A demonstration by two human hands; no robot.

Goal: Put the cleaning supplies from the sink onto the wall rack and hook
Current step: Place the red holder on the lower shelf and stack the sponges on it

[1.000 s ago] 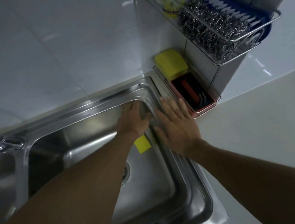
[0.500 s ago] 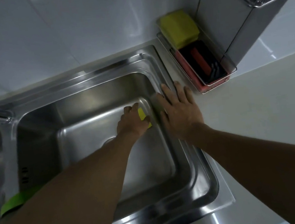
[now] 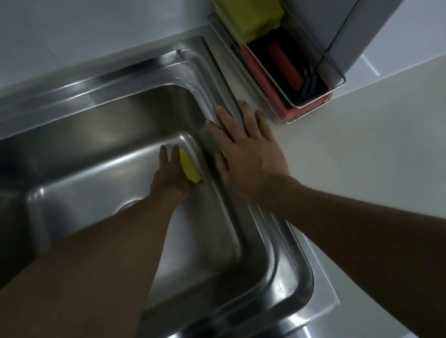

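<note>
**Yellow sponge being reached at the basin's right wall**

The yellow sponge is lying mid-frame in the sink, against the right wall. The left hand is being laid on it, fingers extended, not closed. The right hand is being pressed flat, empty, on the rim. Sponge is judged light, soft, probably wet and slippery; pinching across its long edges is advised.

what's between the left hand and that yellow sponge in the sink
Nothing visible. The left hand is already against the yellow sponge at the right wall of the sink. The right hand lies flat on the rim, clear of it.
</note>
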